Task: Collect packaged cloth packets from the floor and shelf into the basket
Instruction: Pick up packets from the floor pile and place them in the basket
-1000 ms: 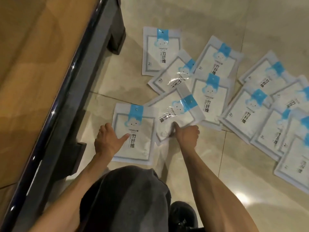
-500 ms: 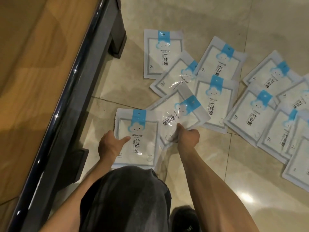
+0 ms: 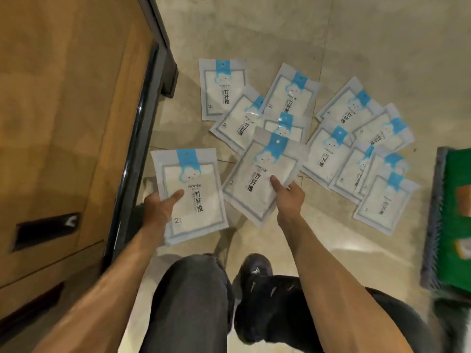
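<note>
Low in the centre of the frame, both hands reach out over the floor (image 3: 254,34), each with a cloth packet. The left hand (image 3: 159,207) grips the left packet (image 3: 196,200) by its lower left edge, thumb pressed across the front and the other fingers curled behind it, out of sight. That packet stands upright in the picture, blue tab at the top, just right of the dark edge of the wooden cabinet (image 3: 63,123) that fills the left side. The right hand (image 3: 289,200) pinches the right packet (image 3: 260,174) near its lower right side, thumb on the printed face and fingers underneath. This one tilts to the right and covers part of a packet lying behind it. Both held packets appear raised off the tiles (shadows lie below them).

From upper centre to centre right, the floor packets (image 3: 328,154) lie in an overlapping fan, about ten of them, all face up, white with blue cloud tabs.

At the right edge is a blurred thing with a grey rim and green inside, possibly the basket (image 3: 434,212). It lies near the rightmost floor packets and well apart from both hands.

At bottom centre are a knee (image 3: 193,301) in dark trousers and a dark shoe (image 3: 254,273).
</note>
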`<state>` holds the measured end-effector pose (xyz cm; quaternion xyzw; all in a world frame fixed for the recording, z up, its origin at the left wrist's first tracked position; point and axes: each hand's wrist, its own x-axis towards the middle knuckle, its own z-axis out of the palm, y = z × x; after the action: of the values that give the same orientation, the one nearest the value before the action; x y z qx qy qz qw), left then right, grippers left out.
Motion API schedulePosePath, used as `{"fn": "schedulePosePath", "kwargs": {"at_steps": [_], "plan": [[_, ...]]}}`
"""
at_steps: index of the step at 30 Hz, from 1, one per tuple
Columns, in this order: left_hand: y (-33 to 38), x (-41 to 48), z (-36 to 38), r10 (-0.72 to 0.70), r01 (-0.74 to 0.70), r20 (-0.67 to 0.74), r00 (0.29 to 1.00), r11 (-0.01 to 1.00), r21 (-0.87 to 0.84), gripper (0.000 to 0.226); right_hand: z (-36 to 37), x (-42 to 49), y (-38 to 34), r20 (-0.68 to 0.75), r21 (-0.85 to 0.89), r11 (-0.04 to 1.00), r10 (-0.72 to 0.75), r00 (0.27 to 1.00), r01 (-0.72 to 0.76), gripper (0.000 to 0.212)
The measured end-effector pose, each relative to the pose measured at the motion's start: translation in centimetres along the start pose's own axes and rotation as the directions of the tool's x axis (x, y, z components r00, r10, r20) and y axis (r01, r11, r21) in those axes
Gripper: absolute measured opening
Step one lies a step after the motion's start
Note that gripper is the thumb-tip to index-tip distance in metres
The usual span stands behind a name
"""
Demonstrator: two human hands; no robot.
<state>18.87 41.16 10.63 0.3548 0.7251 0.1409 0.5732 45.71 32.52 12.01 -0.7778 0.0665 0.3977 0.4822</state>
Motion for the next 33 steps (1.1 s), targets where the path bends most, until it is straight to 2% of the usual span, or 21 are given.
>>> {"fn": "schedulePosePath", "kwargs": {"at_steps": [1,4,8,11,14,17,20,22,27,30,33], "plan": [[1.2,-1.4,-0.3,0.001,-0.001,-0.008,1.0,1.0,-0.012,0.019,-0.7,-1.6,-0.9,0.002,0.004,1.0,0.002,1.0,-0.002,0.004],[5.5,-7.9,-1.2,-0.033,0.033,0.033,0.999,0.999,-0.018,0.013,-5.3,-7.6,-4.9,-0.02,-0.05,0.998,0.045,0.999,-0.046,0.038],[11.5,-16.6,-3.0,-0.101,0.104,0.11,0.989,0.994,-0.029,0.04,-12.2,-15.0,-11.2,0.025,-0.095,0.993,0.071,0.997,-0.068,0.029],[15.5,-22.2,-3.3,-0.097,0.098,0.141,0.985,0.995,-0.003,0.036,-17.4,-18.5,-16.2,0.046,-0.131,0.99,0.052,0.998,-0.046,0.019],[19.2,-28.5,-3.6,-0.079,0.074,0.187,0.979,0.997,0.033,0.023,-22.6,-21.1,-21.0,0.095,-0.154,0.988,0.047,0.994,-0.032,0.004],[23.3,-34.2,-3.8,-0.021,0.009,0.267,0.963,0.999,0.047,0.006,-27.2,-23.1,-25.5,0.126,-0.136,0.99,0.043,0.991,-0.026,0.021],[26.4,-38.8,-3.8,0.014,-0.037,0.314,0.949,0.997,0.068,0.009,-30.3,-25.8,-29.4,0.179,-0.108,0.994,0.043,0.983,-0.024,0.026],[27.8,-41.2,-3.7,0.013,-0.022,0.342,0.94,1.0,0.021,0.017,-32.0,-27.6,-30.9,0.213,-0.08,0.997,0.032,0.977,-0.015,0.026],[31.5,-45.3,-2.9,0.053,-0.063,0.507,0.86,0.998,0.002,0.036,-34.9,-31.7,-33.0,0.226,-0.033,0.999,-0.017,0.974,0.025,0.024],[33.4,-47.2,-3.0,0.075,-0.123,0.605,0.793,0.992,0.038,0.047,-36.5,-34.4,-33.3,0.188,0.01,0.998,-0.058,0.98,0.057,0.022],[34.8,-49.2,-3.0,0.101,-0.167,0.649,0.754,0.985,0.041,0.047,-38.4,-37.5,-32.9,0.105,0.086,0.993,-0.095,0.99,0.087,0.021]]}}
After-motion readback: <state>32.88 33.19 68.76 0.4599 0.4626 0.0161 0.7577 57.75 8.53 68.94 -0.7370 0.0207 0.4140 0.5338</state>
